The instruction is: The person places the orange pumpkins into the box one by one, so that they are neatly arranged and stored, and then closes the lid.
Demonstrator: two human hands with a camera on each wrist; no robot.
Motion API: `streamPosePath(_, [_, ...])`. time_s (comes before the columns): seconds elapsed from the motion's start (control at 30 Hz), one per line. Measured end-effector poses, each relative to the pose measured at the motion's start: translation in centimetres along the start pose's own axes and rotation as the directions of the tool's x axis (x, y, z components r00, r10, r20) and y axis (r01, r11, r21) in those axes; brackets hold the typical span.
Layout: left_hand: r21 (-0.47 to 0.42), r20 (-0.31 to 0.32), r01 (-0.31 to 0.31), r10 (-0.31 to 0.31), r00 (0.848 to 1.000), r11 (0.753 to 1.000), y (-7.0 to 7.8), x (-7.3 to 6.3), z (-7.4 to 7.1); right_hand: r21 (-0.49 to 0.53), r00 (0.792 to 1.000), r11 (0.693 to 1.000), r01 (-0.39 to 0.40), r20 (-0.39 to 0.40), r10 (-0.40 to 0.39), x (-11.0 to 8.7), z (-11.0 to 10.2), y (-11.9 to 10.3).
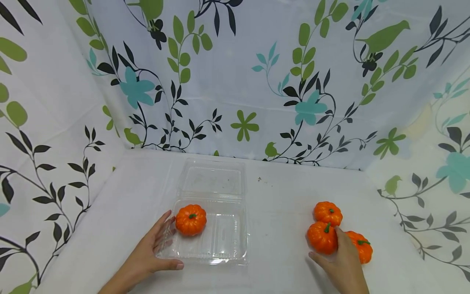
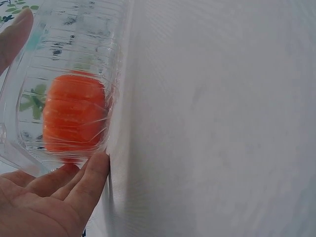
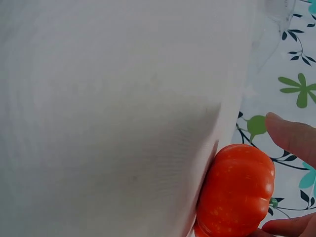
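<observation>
A clear plastic clamshell container (image 1: 224,241) lies with its lid folded back on the white table. One small orange pumpkin (image 1: 191,220) sits in its left part. My left hand (image 1: 150,249) is spread around the container's near left corner; in the left wrist view its fingertips (image 2: 100,160) touch the clear wall by the pumpkin. On the right, my right hand (image 1: 343,261) is beside a second orange pumpkin (image 1: 321,238), its fingers at the pumpkin's right side. In the right wrist view the thumb (image 3: 291,138) stands apart from that pumpkin.
Another orange pumpkin (image 1: 328,213) touches the back of the one by my right hand. A further pumpkin (image 1: 361,247) is partly hidden behind that hand. Small dark specks (image 1: 259,179) dot the table near the lid. A leaf-patterned curtain (image 1: 242,81) surrounds the table's back and sides.
</observation>
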State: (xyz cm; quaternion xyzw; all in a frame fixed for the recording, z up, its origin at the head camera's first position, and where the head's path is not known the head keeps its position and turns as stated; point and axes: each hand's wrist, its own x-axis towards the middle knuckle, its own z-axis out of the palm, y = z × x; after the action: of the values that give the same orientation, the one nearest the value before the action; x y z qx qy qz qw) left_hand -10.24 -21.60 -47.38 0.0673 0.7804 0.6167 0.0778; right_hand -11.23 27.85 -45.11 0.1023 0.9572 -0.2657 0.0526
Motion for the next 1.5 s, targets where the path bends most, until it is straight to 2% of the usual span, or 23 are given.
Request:
streamPosePath(0.33, [0.005, -0.002, -0.014, 0.014, 1.0, 1.0, 0.0, 0.0, 0.0, -0.015, 1.0, 1.0, 0.018, 0.007, -0.018, -0.1, 0.7, -0.4])
streamPosePath(0.5, [-0.02, -0.004, -0.01, 0.01, 1.0, 1.0, 0.1, 0.0, 0.1, 0.003, 0.999, 1.0, 0.021, 0.027, -0.021, -0.2, 1.0, -0.7])
streamPosePath(0.8, [-0.022, -0.012, -0.017, 0.016, 1.0, 1.0, -0.1, -0.1, 0.1, 0.13, 0.998, 0.99, 0.047, 0.034, -0.052, -0.5, 1.3, -1.0])
streamPosePath(1.3, [-0.014, -0.013, 0.0, 0.0, 1.0, 1.0, -0.1, -0.1, 0.0, 0.302, 0.994, 0.95, -0.073, 0.103, 0.044, 0.7, 1.9, -0.2])
streamPosePath(1.5, [-0.016, -0.013, 0.016, -0.016, 1.0, 1.0, 0.2, -0.1, 0.1, 0.338, 0.992, 0.937, -0.087, 0.119, 0.049, 0.9, 2.0, 0.1])
